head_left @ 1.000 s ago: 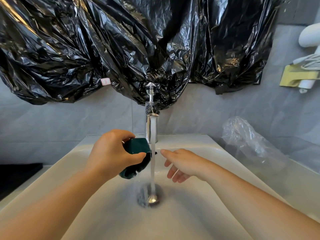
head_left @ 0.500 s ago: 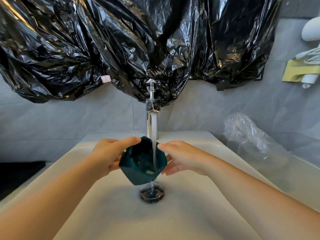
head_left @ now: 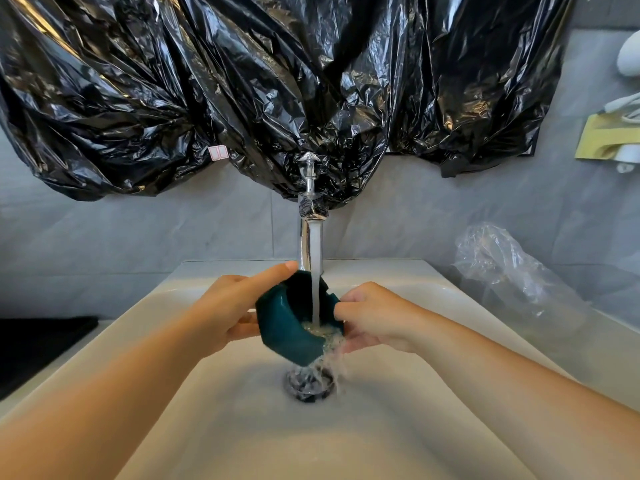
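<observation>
**Green cup under a running tap**

Black plastic hangs crumpled across the wall above the back edge of the sink. A clear bag lies on the counter just beside the sink's back right corner.

The left hand grasps the cup from its left, thumb stretched along the top rim and fingers curled against the outer wall. The right hand pinches the cup's right rim with the thumb, its other fingers curled beneath.

The cup is dark green, held in the air between both hands over the middle of the sink, right above the drain, tilted with its mouth toward the person.

The tap stands at the middle of the back edge. Its water falls into the cup and spills over the lower right rim onto the right fingers. A small pale label sits on the plastic.
</observation>
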`<state>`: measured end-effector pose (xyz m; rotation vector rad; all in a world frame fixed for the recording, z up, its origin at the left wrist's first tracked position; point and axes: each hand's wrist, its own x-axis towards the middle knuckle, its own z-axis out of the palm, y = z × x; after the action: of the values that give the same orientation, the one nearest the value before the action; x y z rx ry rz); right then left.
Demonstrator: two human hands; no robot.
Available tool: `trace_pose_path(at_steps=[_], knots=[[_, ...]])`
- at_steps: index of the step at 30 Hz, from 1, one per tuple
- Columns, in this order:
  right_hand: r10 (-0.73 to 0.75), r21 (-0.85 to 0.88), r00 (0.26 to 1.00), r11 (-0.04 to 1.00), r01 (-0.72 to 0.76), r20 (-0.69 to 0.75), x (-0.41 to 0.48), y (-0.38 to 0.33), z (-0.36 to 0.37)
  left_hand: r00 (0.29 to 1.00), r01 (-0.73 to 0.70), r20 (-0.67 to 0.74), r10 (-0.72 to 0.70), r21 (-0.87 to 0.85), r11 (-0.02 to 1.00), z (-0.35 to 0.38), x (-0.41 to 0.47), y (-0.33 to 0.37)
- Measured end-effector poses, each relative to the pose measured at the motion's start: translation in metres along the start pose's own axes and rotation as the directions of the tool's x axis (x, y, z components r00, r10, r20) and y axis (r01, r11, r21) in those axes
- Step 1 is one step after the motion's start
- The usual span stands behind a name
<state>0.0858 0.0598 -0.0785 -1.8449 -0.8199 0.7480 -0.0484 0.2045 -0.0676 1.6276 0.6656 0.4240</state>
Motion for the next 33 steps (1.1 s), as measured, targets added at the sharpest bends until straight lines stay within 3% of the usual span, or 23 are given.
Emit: trace_pose_path(at_steps=[4, 8, 15, 19, 24, 30, 33], knots=[[0.095, 0.258, 0.995, 0.961, -0.094, 0.009, 0.004, 0.0, 0.001, 0.996, 0.019, 0.084, -0.024, 0.06, 0.998, -0.004, -0.002, 0.001], [0.121, 0.31, 0.993, 0.944, -0.116, 0.004, 0.006, 0.001, 0.006, 0.999, -0.004, 0.046, -0.001, 0.115, 0.993, 0.004, -0.003, 0.0], [0.166, 0.135, 0.983, 0.975, -0.175, 0.071, 0.0, -0.003, 0.005, 0.989, -0.054, -0.137, 0.062, 0.059, 0.997, 0.008, -0.001, -0.002], [0.173, -0.042, 0.985, 0.984, -0.174, -0.012, 0.0, -0.002, -0.005, 0.952, -0.136, -0.231, 0.199, 0.263, 0.955, 0.006, -0.006, 0.003], [0.115, -0.144, 0.993, 0.983, -0.114, 0.003, -0.001, -0.002, -0.002, 0.933, -0.177, -0.224, 0.282, 0.396, 0.901, 0.002, -0.013, 0.009], [0.037, -0.183, 0.999, 0.982, -0.039, -0.016, -0.001, -0.002, -0.003, 0.806, -0.19, -0.257, 0.533, 0.741, 0.644, 0.001, -0.019, 0.013], [0.045, -0.19, 0.999, 0.981, -0.045, -0.005, -0.001, -0.001, -0.002, 0.803, -0.171, -0.274, 0.529, 0.745, 0.645, -0.001, -0.018, 0.013]])
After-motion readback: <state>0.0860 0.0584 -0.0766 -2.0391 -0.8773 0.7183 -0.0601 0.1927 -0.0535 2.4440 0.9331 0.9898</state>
